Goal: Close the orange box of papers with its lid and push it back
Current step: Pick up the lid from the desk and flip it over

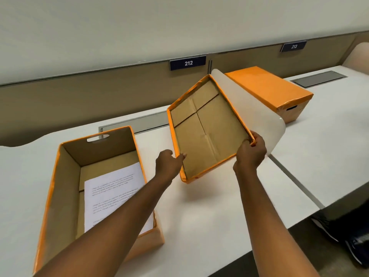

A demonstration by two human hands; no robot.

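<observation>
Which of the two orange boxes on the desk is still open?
The near-left orange box, with printed papers inside. The far-right box under sign 213 already wears its lid.

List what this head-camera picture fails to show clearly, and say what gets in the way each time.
- Printed sheet in the open box: text too small to read; left forearm covers its lower part.
- Lid: orange top faces away.
- White sheet: mostly behind the lid.
- Left hand and right hand: fingertips hidden by the lid's rim.
- Shoe: cut off by the frame edge.
</observation>
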